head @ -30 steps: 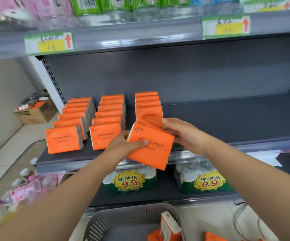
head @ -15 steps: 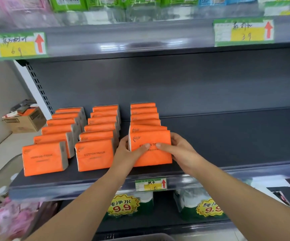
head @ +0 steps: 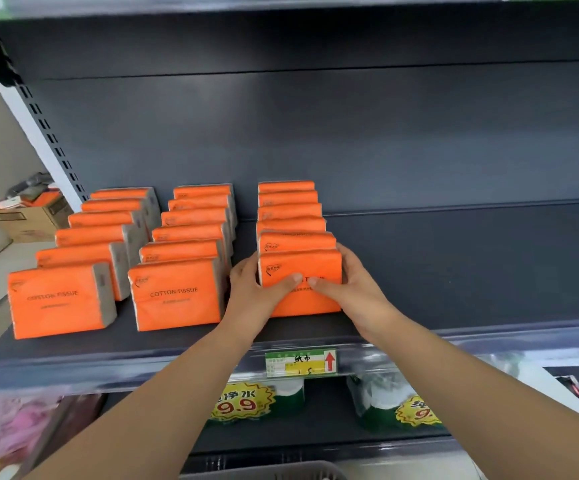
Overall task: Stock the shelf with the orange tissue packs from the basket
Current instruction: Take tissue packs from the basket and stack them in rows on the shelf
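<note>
**Eighteen packs shelved, in three rows of six**

Three rows of orange tissue packs [head: 175, 292] stand on the dark shelf [head: 454, 271], each six deep. The front pack [head: 302, 299] of the third row stands upright on the board. The left hand [head: 257, 292] grips its nine o'clock edge and the right hand [head: 350, 289] its three o'clock edge, thumbs flat on its face. Bare shelf runs toward three o'clock, so more stocking probably remains. Only the basket [head: 264, 474] rim shows at six o'clock, and its contents are hidden. A cardboard box [head: 31, 216] sits on the floor at nine o'clock.
</note>
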`<action>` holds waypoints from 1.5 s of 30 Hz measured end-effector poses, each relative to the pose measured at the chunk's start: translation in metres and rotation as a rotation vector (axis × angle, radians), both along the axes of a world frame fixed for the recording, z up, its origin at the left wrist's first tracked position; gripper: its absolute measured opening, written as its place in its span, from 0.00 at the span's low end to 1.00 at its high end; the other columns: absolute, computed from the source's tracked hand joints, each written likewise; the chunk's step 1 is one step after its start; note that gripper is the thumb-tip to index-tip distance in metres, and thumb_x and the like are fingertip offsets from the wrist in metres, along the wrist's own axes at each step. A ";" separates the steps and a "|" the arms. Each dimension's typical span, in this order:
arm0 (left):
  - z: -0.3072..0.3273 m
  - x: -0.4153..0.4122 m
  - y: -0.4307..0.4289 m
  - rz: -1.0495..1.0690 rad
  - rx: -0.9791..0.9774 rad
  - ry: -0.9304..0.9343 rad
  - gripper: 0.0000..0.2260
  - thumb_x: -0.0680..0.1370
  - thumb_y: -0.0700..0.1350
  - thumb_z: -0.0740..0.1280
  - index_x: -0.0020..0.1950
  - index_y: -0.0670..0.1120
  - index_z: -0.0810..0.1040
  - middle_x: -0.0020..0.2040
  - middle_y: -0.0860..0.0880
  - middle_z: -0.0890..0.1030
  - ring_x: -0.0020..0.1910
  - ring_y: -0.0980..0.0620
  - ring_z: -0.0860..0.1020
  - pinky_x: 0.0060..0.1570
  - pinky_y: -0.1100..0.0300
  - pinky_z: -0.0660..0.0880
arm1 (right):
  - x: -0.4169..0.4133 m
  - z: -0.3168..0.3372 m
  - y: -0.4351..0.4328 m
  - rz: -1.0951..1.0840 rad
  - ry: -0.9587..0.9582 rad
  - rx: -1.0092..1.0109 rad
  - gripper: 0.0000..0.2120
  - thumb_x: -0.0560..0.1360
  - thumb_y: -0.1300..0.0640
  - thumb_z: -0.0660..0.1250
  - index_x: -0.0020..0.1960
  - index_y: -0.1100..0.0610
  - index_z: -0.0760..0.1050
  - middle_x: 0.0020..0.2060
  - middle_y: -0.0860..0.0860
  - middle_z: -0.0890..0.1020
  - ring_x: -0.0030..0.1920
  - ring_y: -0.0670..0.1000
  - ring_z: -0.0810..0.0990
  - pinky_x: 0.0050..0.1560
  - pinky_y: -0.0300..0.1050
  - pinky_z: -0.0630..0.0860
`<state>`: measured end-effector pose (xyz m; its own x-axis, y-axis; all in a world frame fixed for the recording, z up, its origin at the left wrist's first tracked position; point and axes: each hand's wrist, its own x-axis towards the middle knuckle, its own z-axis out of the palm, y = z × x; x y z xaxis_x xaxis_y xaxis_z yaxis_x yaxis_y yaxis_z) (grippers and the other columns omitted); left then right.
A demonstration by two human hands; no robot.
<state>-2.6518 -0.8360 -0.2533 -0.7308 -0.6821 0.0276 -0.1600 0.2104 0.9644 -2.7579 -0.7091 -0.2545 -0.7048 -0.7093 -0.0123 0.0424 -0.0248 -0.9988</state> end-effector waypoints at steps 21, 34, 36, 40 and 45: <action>0.003 0.010 0.000 -0.060 0.074 0.064 0.27 0.72 0.50 0.73 0.69 0.49 0.70 0.59 0.52 0.79 0.55 0.54 0.78 0.53 0.61 0.73 | 0.008 0.007 0.004 0.044 0.037 0.100 0.30 0.74 0.59 0.70 0.72 0.49 0.62 0.61 0.50 0.78 0.61 0.50 0.77 0.65 0.52 0.73; 0.003 0.010 0.003 -0.089 0.048 0.042 0.27 0.73 0.49 0.73 0.70 0.50 0.68 0.61 0.51 0.78 0.59 0.54 0.77 0.54 0.62 0.74 | 0.007 0.004 0.009 0.069 0.076 0.159 0.32 0.75 0.59 0.69 0.74 0.52 0.58 0.62 0.50 0.76 0.63 0.50 0.75 0.67 0.52 0.71; 0.002 0.009 0.003 -0.082 0.047 0.029 0.28 0.72 0.49 0.73 0.70 0.50 0.68 0.61 0.51 0.78 0.59 0.53 0.77 0.59 0.57 0.74 | 0.006 0.003 0.009 0.069 0.078 0.157 0.32 0.75 0.59 0.69 0.75 0.52 0.58 0.63 0.50 0.75 0.63 0.50 0.74 0.67 0.52 0.71; 0.000 0.008 0.005 -0.071 0.047 0.021 0.27 0.73 0.49 0.73 0.69 0.49 0.69 0.61 0.50 0.78 0.60 0.53 0.77 0.60 0.55 0.74 | 0.005 0.002 0.010 0.060 0.092 0.148 0.31 0.76 0.59 0.69 0.74 0.53 0.59 0.65 0.50 0.74 0.64 0.49 0.73 0.67 0.51 0.71; 0.001 0.007 0.006 -0.020 0.035 0.004 0.28 0.72 0.50 0.74 0.69 0.49 0.69 0.61 0.50 0.78 0.59 0.52 0.77 0.62 0.52 0.74 | 0.005 0.002 0.014 0.058 0.111 0.141 0.29 0.76 0.61 0.67 0.74 0.54 0.60 0.66 0.50 0.73 0.65 0.49 0.73 0.68 0.51 0.71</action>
